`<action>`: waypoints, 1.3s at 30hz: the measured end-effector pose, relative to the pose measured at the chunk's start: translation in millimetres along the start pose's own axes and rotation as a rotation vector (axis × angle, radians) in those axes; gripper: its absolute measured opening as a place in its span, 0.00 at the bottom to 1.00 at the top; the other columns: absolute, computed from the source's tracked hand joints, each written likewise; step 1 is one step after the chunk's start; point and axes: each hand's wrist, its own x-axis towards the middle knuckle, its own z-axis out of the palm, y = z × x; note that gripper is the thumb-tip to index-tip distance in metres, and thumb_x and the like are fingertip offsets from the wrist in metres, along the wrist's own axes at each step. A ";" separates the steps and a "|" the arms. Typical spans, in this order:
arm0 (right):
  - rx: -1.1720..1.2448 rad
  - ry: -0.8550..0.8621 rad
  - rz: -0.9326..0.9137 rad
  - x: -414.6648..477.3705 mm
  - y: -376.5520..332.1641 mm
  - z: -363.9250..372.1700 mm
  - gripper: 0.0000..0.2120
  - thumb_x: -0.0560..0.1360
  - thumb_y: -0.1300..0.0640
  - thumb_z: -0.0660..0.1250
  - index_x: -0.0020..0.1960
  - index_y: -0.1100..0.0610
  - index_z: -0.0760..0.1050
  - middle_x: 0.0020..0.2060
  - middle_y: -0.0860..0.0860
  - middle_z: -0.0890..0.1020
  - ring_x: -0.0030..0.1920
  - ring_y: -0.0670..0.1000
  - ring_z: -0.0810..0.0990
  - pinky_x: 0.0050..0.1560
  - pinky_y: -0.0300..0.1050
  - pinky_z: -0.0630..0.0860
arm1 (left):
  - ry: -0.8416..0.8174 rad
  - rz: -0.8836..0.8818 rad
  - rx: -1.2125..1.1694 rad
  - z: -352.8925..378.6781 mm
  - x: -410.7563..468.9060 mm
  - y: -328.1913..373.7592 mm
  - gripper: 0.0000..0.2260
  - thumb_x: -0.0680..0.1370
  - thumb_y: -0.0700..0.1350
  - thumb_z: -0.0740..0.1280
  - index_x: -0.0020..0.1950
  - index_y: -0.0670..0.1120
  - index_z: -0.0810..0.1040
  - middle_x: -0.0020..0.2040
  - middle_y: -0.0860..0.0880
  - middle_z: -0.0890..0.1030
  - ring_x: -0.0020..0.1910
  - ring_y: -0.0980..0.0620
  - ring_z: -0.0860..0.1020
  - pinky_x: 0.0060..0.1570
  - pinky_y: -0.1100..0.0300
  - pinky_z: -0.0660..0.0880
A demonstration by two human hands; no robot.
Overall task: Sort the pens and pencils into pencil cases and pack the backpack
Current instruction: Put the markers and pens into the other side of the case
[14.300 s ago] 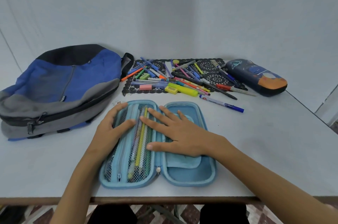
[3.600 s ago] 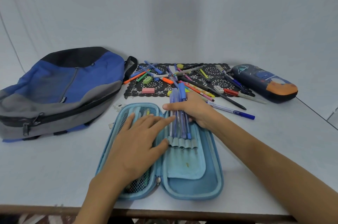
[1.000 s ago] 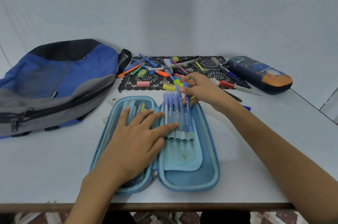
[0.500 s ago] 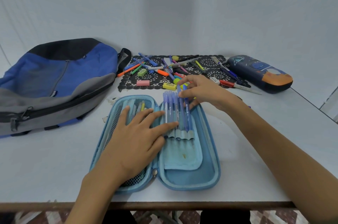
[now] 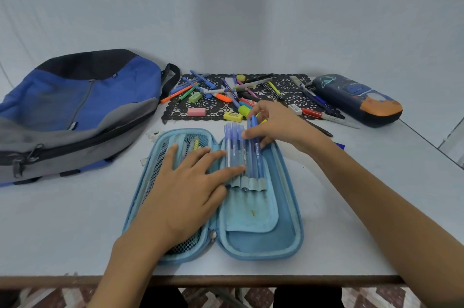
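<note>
A light blue pencil case [image 5: 261, 247] lies open and flat in front of me. Its left half is a mesh pocket with several pens under the mesh. My left hand [image 5: 185, 189] lies flat on that half, fingers spread, fingertips reaching the row of blue pens [image 5: 238, 154] that stand in the elastic loops of the right half. My right hand [image 5: 273, 124] pinches the top of a blue pen [image 5: 254, 147] at the right end of that row. More pens, highlighters and erasers lie on a black lace mat [image 5: 288, 86] behind the case.
A blue, grey and black backpack [image 5: 75, 106] lies zipped at the left. A dark blue and orange pencil case [image 5: 356, 99] sits shut at the back right. A black pen [image 5: 319, 128] and a white marker [image 5: 336, 119] lie beside the mat. The table edge [image 5: 226, 280] is near me.
My right hand has brought a blue pen from the mat down to the right half of the case, pushing it in beside the others. My left hand has stayed on the mesh half.
</note>
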 end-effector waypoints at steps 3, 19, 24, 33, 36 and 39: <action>-0.277 0.074 -0.127 0.1 -0.1 1.7 0.16 0.70 0.51 0.75 0.50 0.59 0.76 0.46 0.54 0.81 0.31 0.46 0.80 0.33 0.40 0.78 | 0.008 0.003 -0.037 1.0 -0.4 -0.3 0.27 0.76 0.58 0.37 0.72 0.69 0.61 0.75 0.58 0.63 0.75 0.52 0.59 0.73 0.37 0.49; -0.400 -0.025 -0.288 13.7 5.2 30.0 0.20 0.83 0.52 0.55 0.59 0.65 0.78 0.55 0.60 0.81 0.56 0.57 0.78 0.53 0.42 0.70 | 0.066 -0.140 -0.038 2.9 4.2 6.2 0.38 0.71 0.56 0.29 0.78 0.53 0.58 0.79 0.56 0.53 0.78 0.55 0.50 0.76 0.50 0.42; -0.329 -0.055 -0.324 -0.6 7.2 32.5 0.16 0.82 0.54 0.57 0.65 0.56 0.77 0.63 0.50 0.78 0.62 0.43 0.74 0.55 0.24 0.64 | 0.036 -0.160 0.000 1.4 5.0 7.8 0.40 0.68 0.56 0.26 0.79 0.54 0.53 0.79 0.57 0.50 0.78 0.56 0.48 0.76 0.50 0.42; -0.388 -0.077 -0.340 -23.2 17.0 38.3 0.19 0.82 0.52 0.57 0.72 0.54 0.69 0.70 0.48 0.71 0.70 0.44 0.68 0.73 0.42 0.60 | 0.035 -0.169 0.003 -0.8 5.0 10.1 0.40 0.67 0.56 0.26 0.79 0.55 0.52 0.79 0.57 0.49 0.78 0.57 0.47 0.76 0.51 0.41; -0.461 -0.080 -0.350 -29.4 17.3 40.1 0.20 0.82 0.52 0.56 0.73 0.54 0.67 0.71 0.48 0.70 0.71 0.45 0.66 0.73 0.41 0.58 | 0.030 -0.173 0.016 -0.6 4.8 10.5 0.40 0.67 0.56 0.25 0.79 0.55 0.50 0.79 0.57 0.48 0.78 0.57 0.46 0.76 0.50 0.42; -0.459 -0.081 -0.349 -36.4 13.7 36.1 0.18 0.82 0.52 0.56 0.71 0.54 0.70 0.68 0.48 0.74 0.69 0.44 0.69 0.67 0.33 0.60 | 0.035 -0.167 0.017 -0.2 5.2 10.2 0.40 0.68 0.56 0.26 0.79 0.55 0.51 0.79 0.57 0.49 0.78 0.57 0.47 0.76 0.50 0.42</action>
